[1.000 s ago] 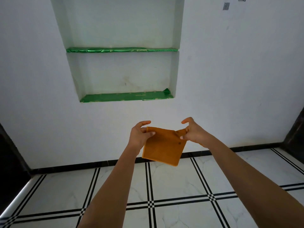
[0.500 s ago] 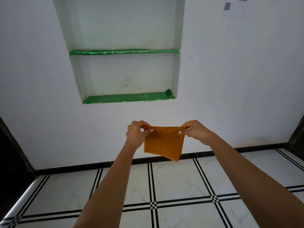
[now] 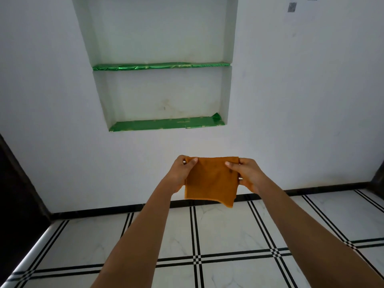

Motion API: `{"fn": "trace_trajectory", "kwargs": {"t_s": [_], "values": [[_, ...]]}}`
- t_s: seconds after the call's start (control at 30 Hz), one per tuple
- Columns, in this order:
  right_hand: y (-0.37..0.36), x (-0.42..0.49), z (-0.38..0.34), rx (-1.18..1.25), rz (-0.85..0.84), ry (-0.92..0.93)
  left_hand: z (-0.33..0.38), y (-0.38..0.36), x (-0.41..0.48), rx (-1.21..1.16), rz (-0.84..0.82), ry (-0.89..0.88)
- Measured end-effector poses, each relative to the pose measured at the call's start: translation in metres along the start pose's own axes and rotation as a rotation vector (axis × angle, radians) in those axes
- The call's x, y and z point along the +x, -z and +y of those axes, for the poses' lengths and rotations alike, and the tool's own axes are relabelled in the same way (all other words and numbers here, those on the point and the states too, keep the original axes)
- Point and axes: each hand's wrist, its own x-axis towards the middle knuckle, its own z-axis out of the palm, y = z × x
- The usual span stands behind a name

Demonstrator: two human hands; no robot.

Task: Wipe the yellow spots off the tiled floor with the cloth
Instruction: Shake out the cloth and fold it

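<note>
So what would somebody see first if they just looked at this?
Most likely the orange square cloth, held up in the middle of the view by its top corners, the left hand pinching one and the right hand the other. Above it, two shiny green foil-lined shelves sit in a niche in the white wall. Below lies the white tiled floor with black double lines; no yellow spots show on it.

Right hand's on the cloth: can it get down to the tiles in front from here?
Probably yes. Nothing shows between the right hand and the tiled floor, but it and the left hand pinch the cloth up in the air, so it must come down first.
</note>
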Motion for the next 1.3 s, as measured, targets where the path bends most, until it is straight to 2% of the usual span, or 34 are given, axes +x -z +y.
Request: {"fn": "trace_trajectory", "kwargs": {"t_s": [0.1, 0.2, 0.3, 0.4, 0.53, 0.73, 0.87, 1.0, 1.07, 1.2, 1.3], "values": [[0.001, -0.001, -0.006, -0.05, -0.014, 0.0, -0.01, 0.006, -0.002, -0.113, -0.112, 0.052], [0.007, -0.001, -0.016, -0.027, -0.049, 0.019, -0.011, 0.017, 0.0, -0.223, -0.229, 0.01], [0.007, 0.002, -0.006, 0.044, -0.109, -0.13, -0.012, 0.014, 0.001, -0.421, -0.113, 0.077], [-0.004, 0.0, 0.03, 0.048, -0.261, -0.307, -0.034, 0.0, -0.001, -0.456, 0.021, 0.2], [-0.005, 0.0, 0.044, 0.0, -0.248, -0.309, -0.052, 0.002, -0.002, -0.569, -0.009, 0.299], [0.003, 0.01, 0.02, 0.14, -0.13, -0.193, -0.041, 0.021, -0.002, -0.371, -0.269, 0.26], [0.002, 0.008, 0.008, 0.05, -0.069, -0.198, -0.027, 0.024, -0.002, -0.242, -0.468, 0.234], [0.002, 0.007, 0.004, 0.002, -0.166, -0.181, -0.017, 0.025, 0.003, 0.044, -0.382, 0.173], [0.001, 0.009, 0.001, -0.027, -0.153, -0.151, -0.017, 0.027, 0.004, 0.093, -0.356, 0.167], [-0.002, 0.01, -0.004, -0.073, -0.128, -0.104, -0.013, 0.026, 0.001, 0.322, -0.417, 0.116], [-0.003, 0.009, -0.005, -0.107, -0.112, -0.073, -0.009, 0.027, 0.002, 0.447, -0.347, 0.08]]}}
